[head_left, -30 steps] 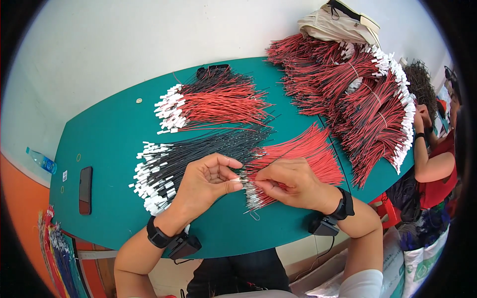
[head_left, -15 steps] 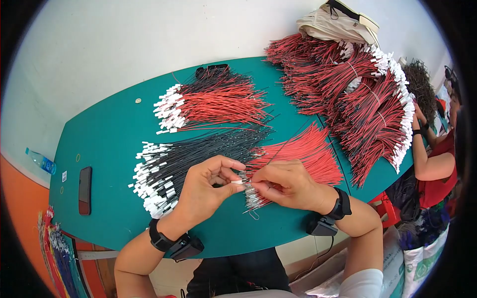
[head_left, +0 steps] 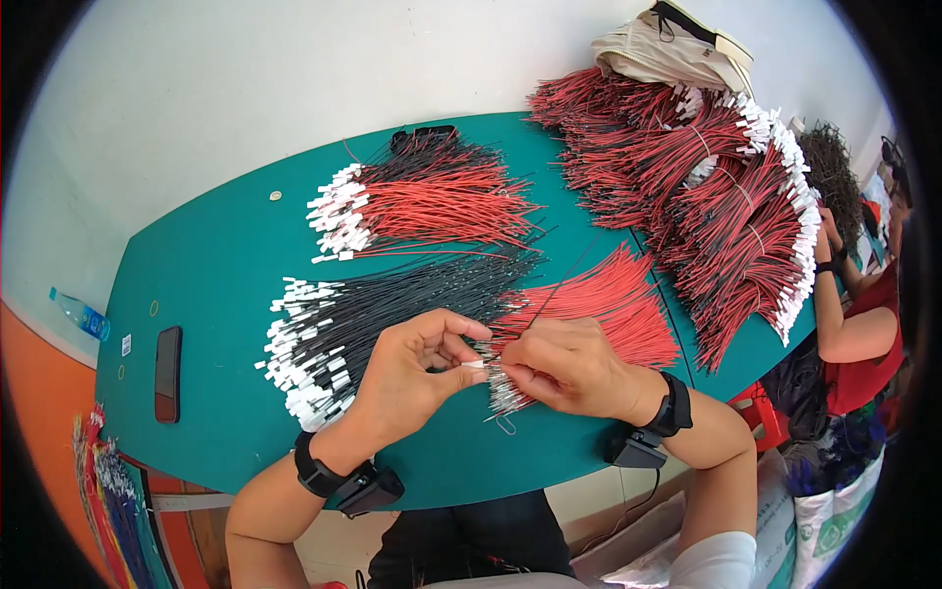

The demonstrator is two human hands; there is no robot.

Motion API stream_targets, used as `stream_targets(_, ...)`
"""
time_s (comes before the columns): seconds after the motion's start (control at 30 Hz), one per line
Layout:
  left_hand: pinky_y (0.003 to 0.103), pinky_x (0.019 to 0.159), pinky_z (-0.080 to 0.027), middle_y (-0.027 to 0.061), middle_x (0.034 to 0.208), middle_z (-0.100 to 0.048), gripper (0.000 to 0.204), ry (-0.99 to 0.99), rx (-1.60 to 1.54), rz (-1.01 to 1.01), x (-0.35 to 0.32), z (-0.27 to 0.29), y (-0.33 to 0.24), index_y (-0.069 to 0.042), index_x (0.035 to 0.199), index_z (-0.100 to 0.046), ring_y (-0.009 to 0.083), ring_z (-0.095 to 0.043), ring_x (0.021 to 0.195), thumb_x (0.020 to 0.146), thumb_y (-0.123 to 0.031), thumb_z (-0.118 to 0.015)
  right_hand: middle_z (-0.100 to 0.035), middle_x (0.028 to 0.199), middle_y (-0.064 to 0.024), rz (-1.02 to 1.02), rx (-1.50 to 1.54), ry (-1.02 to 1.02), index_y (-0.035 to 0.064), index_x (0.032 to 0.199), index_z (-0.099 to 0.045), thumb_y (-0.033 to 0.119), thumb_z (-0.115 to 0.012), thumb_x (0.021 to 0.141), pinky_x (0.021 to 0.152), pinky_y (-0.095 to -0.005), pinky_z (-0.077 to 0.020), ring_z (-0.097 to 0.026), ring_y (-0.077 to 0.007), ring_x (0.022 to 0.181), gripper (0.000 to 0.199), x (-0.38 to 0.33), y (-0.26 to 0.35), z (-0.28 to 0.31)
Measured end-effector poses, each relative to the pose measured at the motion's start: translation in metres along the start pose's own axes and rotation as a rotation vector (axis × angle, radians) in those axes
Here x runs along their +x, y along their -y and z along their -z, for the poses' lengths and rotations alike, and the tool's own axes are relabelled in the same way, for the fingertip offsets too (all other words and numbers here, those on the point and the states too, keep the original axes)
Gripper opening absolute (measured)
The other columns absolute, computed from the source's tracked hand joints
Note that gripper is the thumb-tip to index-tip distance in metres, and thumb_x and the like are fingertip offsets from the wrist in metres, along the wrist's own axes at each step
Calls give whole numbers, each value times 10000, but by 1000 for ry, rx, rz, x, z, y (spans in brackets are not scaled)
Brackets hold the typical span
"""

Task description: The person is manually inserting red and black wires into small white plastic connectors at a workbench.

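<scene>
My left hand (head_left: pixel 417 363) pinches a small white plastic connector (head_left: pixel 474 364) at the fingertips. Close beside it, my right hand (head_left: pixel 564 363) is closed with thumb and forefinger together on a thin wire; its end there is too small to make out. A dark wire (head_left: pixel 555 293) sticks out past my right hand toward the far side. Under and beyond both hands lies a fan of loose red wires (head_left: pixel 628 309) with bare metal tips. To the left of it, black wires (head_left: pixel 412 287) with white connectors are spread in a bundle.
Farther back lies a pile of red and black wires (head_left: pixel 442 204) with white connectors. Large tied bundles (head_left: pixel 677 167) fill the right of the green table (head_left: pixel 211 285), a beige bag (head_left: pixel 667 51) behind them. A phone (head_left: pixel 168 375) and bottle (head_left: pixel 80 314) are left; another person's arm (head_left: pixel 849 329) is right.
Both hands stay nearly in place, the connector and wire still at the fingertips. The whole view has shifted very slightly.
</scene>
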State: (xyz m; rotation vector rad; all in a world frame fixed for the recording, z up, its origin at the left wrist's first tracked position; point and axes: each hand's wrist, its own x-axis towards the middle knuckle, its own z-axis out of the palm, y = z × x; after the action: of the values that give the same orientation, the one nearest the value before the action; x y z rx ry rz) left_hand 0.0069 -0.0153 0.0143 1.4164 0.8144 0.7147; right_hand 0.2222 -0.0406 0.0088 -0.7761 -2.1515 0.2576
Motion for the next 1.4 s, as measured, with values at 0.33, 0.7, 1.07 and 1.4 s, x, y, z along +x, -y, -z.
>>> stream_targets(0.33, 234, 748, -513, 40, 884, -652, 300, -47, 174, -120, -2, -4, 2, 1, 1073, -635, 84, -621, 801, 794, 77, -715, -557, 686, -88, -154, 168, 58, 48, 837, -570, -12, -675, 758, 496, -357, -434, -579, -262, 588, 145, -2, 1, -4)
stream_targets(0.7, 244, 751, -515, 51, 952, -664, 280, -88, 295, -213, -4, -8, 3, -1, 1031, -656, 97, -632, 844, 772, 80, -726, -574, 657, -77, -291, 309, 101, 35, 843, -564, -21, -666, 792, 456, -310, -406, -557, -184, 521, 126, -2, 8, -3)
stream_targets(1.07, 246, 768, -523, 55, 947, -674, 279, -62, 202, -181, 1, -4, -4, 1, 1027, -645, 107, -640, 843, 773, 84, -729, -607, 675, -65, -177, 151, 43, 43, 869, -607, -1, -683, 807, 472, -303, -427, -576, -182, 530, 108, -2, 4, 2)
stream_targets(1.4, 227, 675, -490, 36, 867, -674, 102, -421, 328, -432, 44, 58, -36, 9, 884, -681, 72, -600, 752, 792, 24, -723, -651, 887, -86, -91, -339, -230, 56, 910, -644, -9, -718, 764, 705, -347, -484, -612, -230, 845, 176, 14, -7, 48)
